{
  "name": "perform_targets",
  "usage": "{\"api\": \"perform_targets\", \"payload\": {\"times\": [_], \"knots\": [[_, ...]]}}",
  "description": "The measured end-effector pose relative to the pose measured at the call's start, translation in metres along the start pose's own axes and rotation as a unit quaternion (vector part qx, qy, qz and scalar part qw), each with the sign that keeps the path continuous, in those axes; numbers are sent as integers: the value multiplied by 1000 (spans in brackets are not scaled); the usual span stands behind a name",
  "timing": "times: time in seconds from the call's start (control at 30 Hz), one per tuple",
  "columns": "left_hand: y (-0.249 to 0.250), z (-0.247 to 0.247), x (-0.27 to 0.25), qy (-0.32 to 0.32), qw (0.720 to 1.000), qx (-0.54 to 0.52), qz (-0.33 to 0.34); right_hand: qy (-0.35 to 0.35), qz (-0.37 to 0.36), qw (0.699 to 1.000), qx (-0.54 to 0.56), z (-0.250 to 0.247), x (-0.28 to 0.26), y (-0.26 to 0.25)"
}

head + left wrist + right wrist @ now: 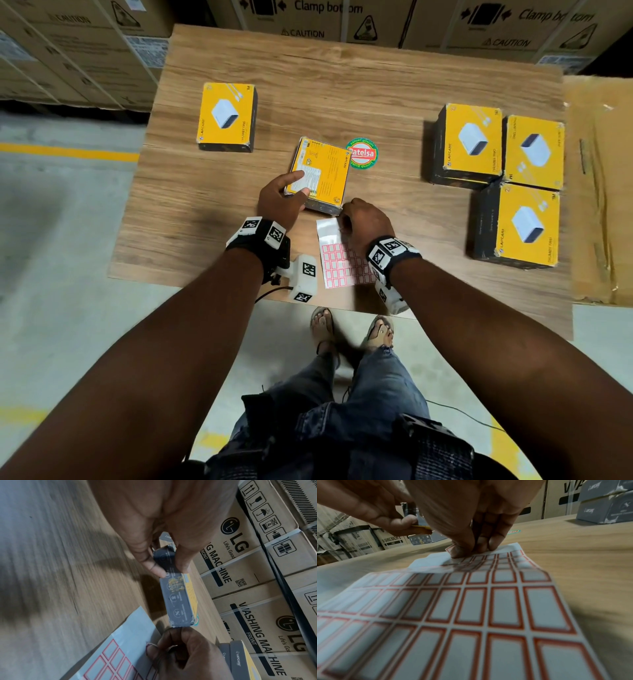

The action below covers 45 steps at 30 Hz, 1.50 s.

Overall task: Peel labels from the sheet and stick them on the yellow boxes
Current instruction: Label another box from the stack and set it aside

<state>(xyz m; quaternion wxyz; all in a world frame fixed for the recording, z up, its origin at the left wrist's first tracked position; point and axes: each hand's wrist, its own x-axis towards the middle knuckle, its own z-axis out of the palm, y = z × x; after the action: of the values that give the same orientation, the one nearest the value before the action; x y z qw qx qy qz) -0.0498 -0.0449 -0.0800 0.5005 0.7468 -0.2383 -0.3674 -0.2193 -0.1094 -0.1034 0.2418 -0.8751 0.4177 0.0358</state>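
So we had our left hand (278,200) clamped on the yellow cardboard box with the printed spec side up (322,171), thumb on the near edge and forefinger laid across the top, the box tipped up a bit off the wood-grain table (376,89). From the left wrist view the thumb and fingers (155,566) pinched the box's dark grey side panel.

Just to the right of that hand, our right hand (366,224) was down on the white sheet of red-bordered rectangular labels (342,265), fingertips (462,550) bunched together at the sheet's far end, just past the last row of labels. One small red-bordered label (449,549) was curled up off the backing right at those fingertips, so we had it pinched, or close to it; the view's blurry there. The sheet ran back under the right wrist toward the table's near edge, and the box sat just beyond the right knuckles, nearly touching.

Further out: one more yellow box with a white charger picture (227,116) sat beyond the left hand and a bit to its left, and a cluster of three yellow charger boxes (500,181) lay well off to the right of the right hand. A round green and red sticker (362,153) sat on the table just past the held box.
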Motion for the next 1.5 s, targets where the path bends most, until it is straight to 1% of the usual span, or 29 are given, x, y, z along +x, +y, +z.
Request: {"api": "perform_targets", "payload": {"times": [0.13, 0.37, 0.5, 0.63, 0.73, 0.9, 0.93, 0.97, 1.0, 1.03, 1.07, 1.1, 1.13, 1.17, 1.2, 1.33, 1.4, 1.43, 1.5], "knots": [[-4, 1, -1, 1, 1000, -8, -8, -5, 4, 1000, 13, 1, 3, 2], [-11, 1, -5, 4, 1000, -14, -14, 3, -11, 1000, 9, 3, 0, 6], [-17, 2, -7, 8, 1000, 24, -10, 10, -8, 1000, 15, 4, 1, 6], [-33, 3, -11, 8, 988, 153, 36, 7, 7, 999, 39, 3, 2, 6], [-36, 10, -14, 42, 981, 178, 70, 2, 14, 996, 85, 4, 3, 11], [-32, 9, -17, 106, 942, 283, 144, 3, 24, 988, 155, 7, 3, 17], [-29, 9, -20, 105, 935, 298, 160, 6, 23, 987, 159, 7, 3, 17], [-26, 9, -23, 78, 925, 319, 190, 9, 19, 987, 159, 7, 4, 17], [-24, 10, -28, 26, 909, 347, 228, 12, 15, 988, 155, 7, 4, 17], [-24, 11, -32, -41, 888, 373, 264, 14, 12, 988, 152, 7, 5, 17], [-24, 13, -38, -112, 866, 394, 287, 15, 11, 988, 151, 7, 6, 17], [-25, 14, -44, -170, 841, 414, 304, 15, 14, 988, 153, 6, 7, 18], [-26, 16, -49, -211, 815, 438, 316, 12, 17, 988, 156, 5, 8, 18], [-27, 17, -52, -234, 791, 461, 327, 7, 19, 987, 158, 4, 9, 19], [-27, 18, -56, -241, 776, 482, 328, 0, 18, 987, 158, 2, 11, 20], [-28, 24, -58, -256, 745, 564, 248, -39, 29, 985, 167, -6, 17, 21], [-29, 28, -58, -256, 734, 584, 233, -50, 38, 982, 178, -7, 18, 23], [-29, 30, -59, -248, 739, 584, 226, -54, 42, 981, 183, -8, 18, 23], [-27, 33, -59, -228, 759, 575, 203, -56, 46, 980, 187, -6, 19, 24]]}}
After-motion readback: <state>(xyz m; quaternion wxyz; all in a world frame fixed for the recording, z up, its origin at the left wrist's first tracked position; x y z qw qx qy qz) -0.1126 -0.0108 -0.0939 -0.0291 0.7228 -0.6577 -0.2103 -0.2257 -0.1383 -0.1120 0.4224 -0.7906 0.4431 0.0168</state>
